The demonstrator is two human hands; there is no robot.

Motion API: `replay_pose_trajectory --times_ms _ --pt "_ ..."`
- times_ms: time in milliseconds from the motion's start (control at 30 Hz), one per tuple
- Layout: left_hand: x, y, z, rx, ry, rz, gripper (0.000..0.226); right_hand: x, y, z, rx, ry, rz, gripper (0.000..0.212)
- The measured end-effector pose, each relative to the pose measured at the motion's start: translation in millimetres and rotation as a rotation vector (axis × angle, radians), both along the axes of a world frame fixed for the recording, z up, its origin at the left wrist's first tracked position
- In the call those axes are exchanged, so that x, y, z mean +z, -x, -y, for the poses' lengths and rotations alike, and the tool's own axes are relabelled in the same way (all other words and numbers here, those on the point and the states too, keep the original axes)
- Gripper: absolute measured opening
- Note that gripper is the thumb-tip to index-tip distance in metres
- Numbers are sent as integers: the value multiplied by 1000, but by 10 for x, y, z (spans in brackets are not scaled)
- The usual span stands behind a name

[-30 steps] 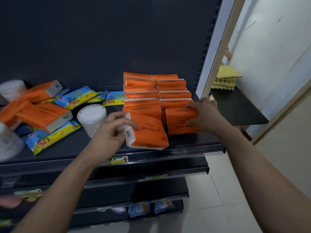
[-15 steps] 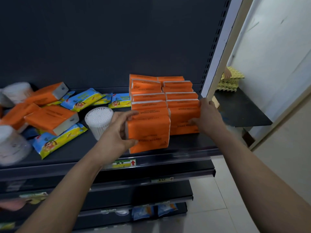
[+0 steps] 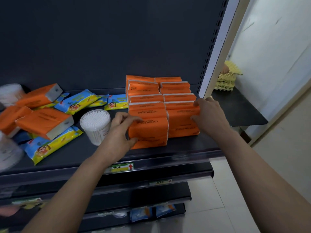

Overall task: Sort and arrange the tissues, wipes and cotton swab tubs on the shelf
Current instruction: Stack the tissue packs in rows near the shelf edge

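Two rows of upright orange tissue packs [image 3: 178, 98] stand at the right of the dark shelf [image 3: 185, 147]. My left hand [image 3: 122, 132] grips the front pack of the left row [image 3: 151, 133] by its left edge, standing upright on the shelf. My right hand [image 3: 207, 113] holds the right end of the front pack of the right row [image 3: 182, 123]. A clear cotton swab tub [image 3: 96, 126] stands just left of my left hand. Loose orange tissue packs [image 3: 44, 122] and blue-yellow wipe packs [image 3: 50, 145] lie scattered at the left.
More swab tubs [image 3: 10, 93] sit at the far left, partly blurred. A white shelf upright [image 3: 217, 47] bounds the right side. Beyond it, egg trays [image 3: 227, 81] rest on a black side ledge [image 3: 239, 108]. Lower shelves with packets [image 3: 151, 212] lie below.
My left hand has turned the tilted orange pack upright and set it at the front of the left row. My right hand stays on the right row's front pack.
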State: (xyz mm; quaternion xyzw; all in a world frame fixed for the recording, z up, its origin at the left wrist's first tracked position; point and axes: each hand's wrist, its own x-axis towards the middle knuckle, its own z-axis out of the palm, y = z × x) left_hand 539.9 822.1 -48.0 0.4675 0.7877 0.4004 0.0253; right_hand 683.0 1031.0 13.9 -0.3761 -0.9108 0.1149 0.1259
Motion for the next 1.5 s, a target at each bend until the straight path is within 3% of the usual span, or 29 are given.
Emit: replay_pose_trajectory --times_ms 367,533,667,800,1233,1500 --pt "55 -159 40 86 17 -8 78 76 -59 59 192 -23 -44 35" --pt "178 -261 75 149 -37 -56 58 119 -79 109 256 -1 -99 35" --pt "306 -326 161 211 -101 -207 37 189 -44 227 332 -43 -87 37" --pt "341 -266 349 233 -110 -300 32 249 85 429 419 -120 -60 42" --pt "445 738 1877 396 -75 -337 24 269 1457 1912 670 -150 -38 45" --pt "505 1569 2669 464 -114 -210 20 181 2327 2659 684 -66 26 52"
